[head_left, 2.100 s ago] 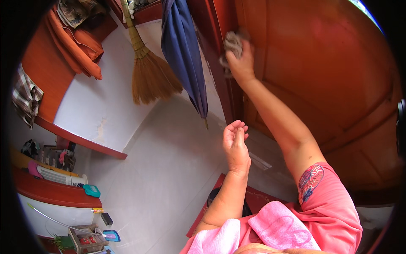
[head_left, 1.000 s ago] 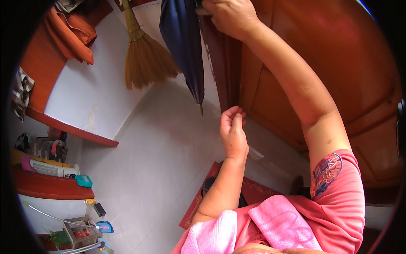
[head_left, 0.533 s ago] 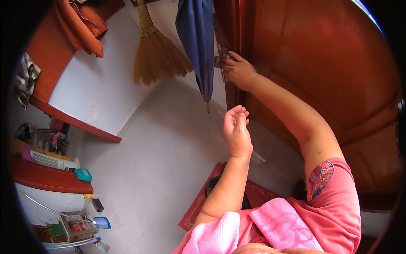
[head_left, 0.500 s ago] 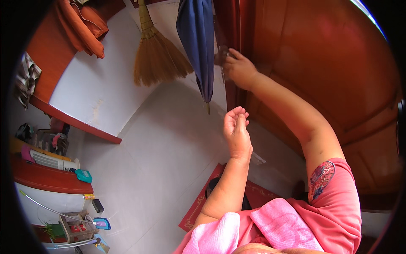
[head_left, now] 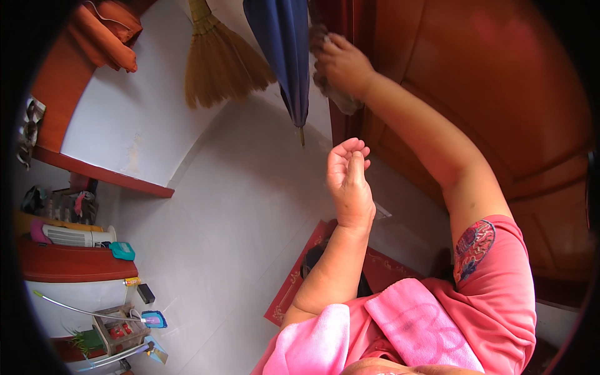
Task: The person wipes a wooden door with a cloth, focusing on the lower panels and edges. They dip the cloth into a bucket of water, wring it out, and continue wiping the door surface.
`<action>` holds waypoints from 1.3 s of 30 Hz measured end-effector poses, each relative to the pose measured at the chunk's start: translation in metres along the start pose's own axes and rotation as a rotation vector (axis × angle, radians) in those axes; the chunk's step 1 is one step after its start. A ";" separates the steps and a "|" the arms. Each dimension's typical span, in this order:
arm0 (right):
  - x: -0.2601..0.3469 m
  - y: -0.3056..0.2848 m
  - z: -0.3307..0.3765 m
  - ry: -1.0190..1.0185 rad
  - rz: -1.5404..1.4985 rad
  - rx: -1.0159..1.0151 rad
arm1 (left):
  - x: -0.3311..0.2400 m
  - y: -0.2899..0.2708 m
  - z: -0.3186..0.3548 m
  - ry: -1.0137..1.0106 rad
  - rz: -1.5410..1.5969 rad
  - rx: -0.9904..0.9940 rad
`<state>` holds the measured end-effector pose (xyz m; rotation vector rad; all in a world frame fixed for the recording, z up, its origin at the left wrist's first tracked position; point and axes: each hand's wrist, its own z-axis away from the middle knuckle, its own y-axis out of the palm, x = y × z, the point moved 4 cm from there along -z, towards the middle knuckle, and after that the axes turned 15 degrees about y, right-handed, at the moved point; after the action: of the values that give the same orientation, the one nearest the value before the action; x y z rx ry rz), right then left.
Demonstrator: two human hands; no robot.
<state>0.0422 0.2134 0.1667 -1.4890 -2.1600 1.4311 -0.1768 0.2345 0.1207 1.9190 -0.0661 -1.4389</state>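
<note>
At upper centre, the right hand point(head_left: 342, 62) presses a grey rag point(head_left: 331, 94) against the wooden door point(head_left: 487, 94) edge; the left hand point(head_left: 349, 181), fingers loosely curled together and empty, hovers below.

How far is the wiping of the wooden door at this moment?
Done: cannot tell; no wiped area stands out on the wooden door. In hand: the right hand presses a grey cloth against the door's edge, beside the hanging blue umbrella. The left hand is raised and empty. Left: apparently the broad door panel.
</note>
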 end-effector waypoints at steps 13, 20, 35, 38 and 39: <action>0.083 0.166 0.125 -0.235 0.035 0.179 | -0.017 0.007 0.022 -0.014 0.046 0.144; 0.017 0.084 0.091 -0.101 -0.195 -0.142 | -0.017 0.011 0.022 -0.023 0.057 0.156; -0.068 -0.006 0.006 0.702 -0.866 -0.957 | -0.024 0.011 0.018 0.003 0.013 0.066; -0.033 0.018 0.034 0.844 -0.902 -0.857 | -0.028 -0.001 0.018 0.021 -0.004 0.056; -0.025 0.039 0.044 0.851 -0.905 -0.803 | -0.030 -0.004 0.018 0.034 0.017 0.048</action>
<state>0.0533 0.1686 0.1225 -0.7326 -2.2841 -0.3505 -0.2045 0.2417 0.1408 1.9764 -0.1016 -1.4050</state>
